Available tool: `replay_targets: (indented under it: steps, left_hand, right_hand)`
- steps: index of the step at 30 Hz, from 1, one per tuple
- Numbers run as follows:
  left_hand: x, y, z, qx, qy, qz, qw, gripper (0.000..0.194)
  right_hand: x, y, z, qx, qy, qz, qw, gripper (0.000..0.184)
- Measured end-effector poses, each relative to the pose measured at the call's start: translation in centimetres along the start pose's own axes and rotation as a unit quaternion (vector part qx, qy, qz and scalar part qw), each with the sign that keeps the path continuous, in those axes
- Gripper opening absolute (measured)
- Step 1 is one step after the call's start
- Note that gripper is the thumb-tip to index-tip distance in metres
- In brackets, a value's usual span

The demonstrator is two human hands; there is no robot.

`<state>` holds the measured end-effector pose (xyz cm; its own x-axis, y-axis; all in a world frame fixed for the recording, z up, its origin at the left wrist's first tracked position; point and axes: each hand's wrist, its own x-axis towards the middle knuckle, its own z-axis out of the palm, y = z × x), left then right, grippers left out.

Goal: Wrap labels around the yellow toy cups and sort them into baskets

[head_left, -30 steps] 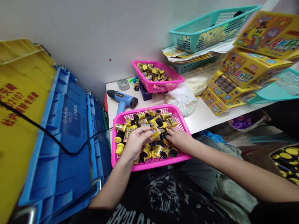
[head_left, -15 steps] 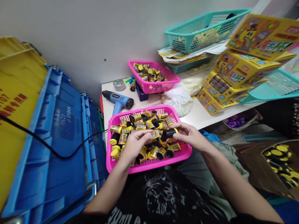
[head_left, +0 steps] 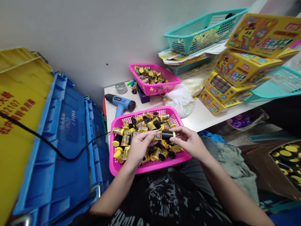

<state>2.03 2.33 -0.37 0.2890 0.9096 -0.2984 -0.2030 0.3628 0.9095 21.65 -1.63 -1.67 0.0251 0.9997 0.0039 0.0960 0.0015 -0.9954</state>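
Note:
Above the front pink basket (head_left: 150, 171), my left hand (head_left: 140, 146) pinches a yellow printed sleeve (head_left: 157, 135) between thumb and fingers. A small black tube (head_left: 167, 135) with a yellow cap lies in line with the sleeve, its far end meeting or inside it; I cannot tell how deep. My right hand (head_left: 189, 141) has its fingers closed around the capped end. Below both hands, the basket holds many small black tubes with yellow caps, most of them in yellow printed sleeves (head_left: 155, 154).
A blue heat gun (head_left: 121, 103) and a tape roll (head_left: 121, 88) lie behind the basket. Further back stand a second pink basket (head_left: 162, 89), a plastic bag of small beads (head_left: 181, 102) and stacked yellow boxes (head_left: 237, 67). Blue crates (head_left: 70, 150) rise on the left.
The black tube and the yellow sleeve, held apart and at an angle before, are now joined end to end in one line. My right hand has turned slightly. The camera view has shifted a little.

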Motion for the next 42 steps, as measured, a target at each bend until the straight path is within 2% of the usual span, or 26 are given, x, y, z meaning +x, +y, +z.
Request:
replay_targets:
  steps: [6,12,16,20,24,30,32,34,38,39,42]
  left_hand:
    - [-0.1,0.1,0.1,0.033,-0.019,0.015,0.999,0.032]
    - [0.2,0.3,-0.2,-0.008,-0.029,0.009,0.999,0.035]
    - [0.3,0.3,-0.1,0.03,-0.035,0.028,0.999,0.035]
    - [0.3,0.2,0.0,0.042,-0.039,0.038,0.998,0.039]
    - [0.3,0.2,0.0,0.011,-0.048,0.014,0.999,0.042]
    - [0.2,0.1,0.1,0.025,-0.038,0.018,0.999,0.042]
    - [0.2,0.2,0.1,0.059,-0.05,0.017,0.997,0.041]
    - [0.3,0.5,0.2,0.107,-0.07,0.034,0.991,0.041]
    - [0.1,1.3,0.3,0.223,-0.058,0.171,0.958,0.04]
    - [0.1,1.5,0.3,0.233,-0.057,0.187,0.953,0.039]
    - [-0.2,1.9,0.1,0.214,-0.112,0.157,0.958,0.037]
  right_hand:
    - [-0.2,0.1,0.3,-0.014,-0.019,-0.003,1.0,0.03]
    - [0.0,-0.2,0.5,-0.001,0.003,0.006,1.0,0.03]
    - [-0.1,-0.5,0.6,0.015,-0.004,0.014,1.0,0.031]
    - [0.1,-0.7,0.7,0.06,0.04,0.004,0.997,0.032]
    - [0.2,-0.9,1.0,0.12,0.066,0.021,0.99,0.032]
    - [-0.3,-0.7,1.4,0.089,0.021,0.031,0.995,0.03]
    - [-0.4,-0.6,1.3,0.075,0.008,0.008,0.997,0.029]
    - [-0.4,-0.5,1.2,0.046,0.018,-0.042,0.998,0.029]
    - [-0.5,-0.4,1.0,-0.022,0.04,-0.148,0.988,0.025]
    - [-0.5,-0.4,1.0,-0.029,0.041,-0.169,0.984,0.024]
    - [-0.4,-0.3,1.2,-0.036,0.04,-0.219,0.974,0.022]
